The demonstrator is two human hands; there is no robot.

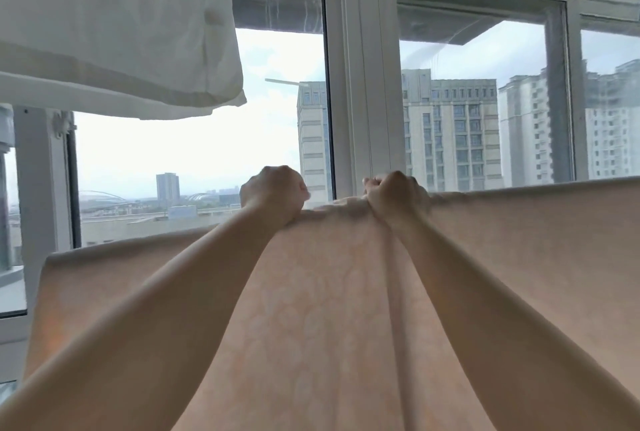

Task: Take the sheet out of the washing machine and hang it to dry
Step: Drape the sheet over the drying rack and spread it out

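Note:
A pale peach sheet (329, 309) with a faint floral pattern fills the lower half of the head view, stretched wide with its top edge running from lower left to upper right. Both arms reach up and forward. My left hand (273, 193) is closed in a fist on the sheet's top edge at the centre. My right hand (394, 197) grips the same edge a short way to the right, with folds of cloth bunched under it. Whatever the sheet hangs over is hidden behind the cloth.
A white cloth (114, 29) hangs overhead at the upper left. Straight ahead stand tall windows with white frames (360, 84), with high-rise buildings outside. A ledge lies at the far left.

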